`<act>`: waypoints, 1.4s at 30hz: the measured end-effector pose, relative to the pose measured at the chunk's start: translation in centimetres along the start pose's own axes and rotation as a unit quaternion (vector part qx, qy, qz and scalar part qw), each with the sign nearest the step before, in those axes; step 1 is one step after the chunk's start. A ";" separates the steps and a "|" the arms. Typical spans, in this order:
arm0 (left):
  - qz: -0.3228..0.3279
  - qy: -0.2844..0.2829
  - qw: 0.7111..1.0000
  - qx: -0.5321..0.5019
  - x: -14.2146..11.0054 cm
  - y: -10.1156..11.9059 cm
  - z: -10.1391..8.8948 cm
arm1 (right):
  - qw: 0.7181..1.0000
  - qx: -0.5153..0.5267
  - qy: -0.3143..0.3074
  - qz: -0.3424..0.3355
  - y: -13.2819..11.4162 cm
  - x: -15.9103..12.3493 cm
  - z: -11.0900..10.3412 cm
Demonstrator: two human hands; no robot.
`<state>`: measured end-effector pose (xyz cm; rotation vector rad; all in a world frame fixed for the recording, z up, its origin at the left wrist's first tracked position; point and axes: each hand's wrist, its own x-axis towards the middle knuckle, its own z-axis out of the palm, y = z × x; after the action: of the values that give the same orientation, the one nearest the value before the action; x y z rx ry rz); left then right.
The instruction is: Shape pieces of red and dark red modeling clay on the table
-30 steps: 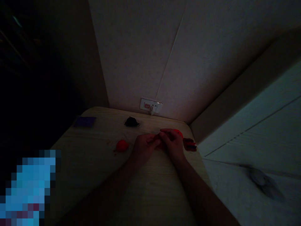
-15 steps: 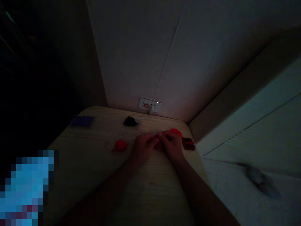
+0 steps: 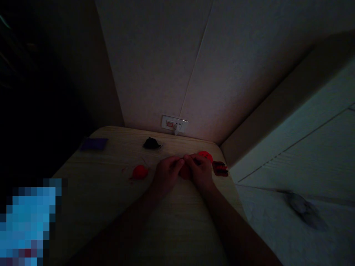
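Observation:
The room is very dark. My left hand (image 3: 166,173) and my right hand (image 3: 200,170) meet over a pale wooden tabletop (image 3: 116,207), fingertips pinched together on a small red soft piece (image 3: 184,172) between them. Both hands are closed around it. A rounder red lump (image 3: 205,155) shows just behind my right hand. Another red lump (image 3: 139,171) lies on the table left of my left hand, apart from it.
A dark red-and-black striped object (image 3: 220,168) lies near the table's right edge. A black lump (image 3: 151,143) and a flat purple piece (image 3: 93,143) sit farther back. A wall socket (image 3: 174,124) is behind the table. White furniture (image 3: 305,155) stands at right.
The view has drifted slightly, so everything sits a little more to the left. My hands stay pinched on the red piece in nearly the same place.

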<state>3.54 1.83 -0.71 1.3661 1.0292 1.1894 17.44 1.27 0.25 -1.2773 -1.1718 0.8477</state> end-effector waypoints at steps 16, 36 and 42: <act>-0.020 -0.053 0.998 -0.025 -0.1 -0.9 0.1 | 0.986 0.145 0.028 0.080 0.9 0.3 -0.1; 0.003 -0.052 0.998 0.033 0.2 -0.4 0.0 | 0.999 0.042 -0.017 0.008 1.5 0.7 -0.8; 0.019 -0.031 0.999 0.039 0.5 -0.5 -0.2 | 0.999 0.009 -0.035 -0.018 1.0 0.3 -0.3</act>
<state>3.41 2.40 -1.18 1.4797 1.0192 1.1375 17.93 1.62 -0.68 -1.2169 -1.2367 0.8793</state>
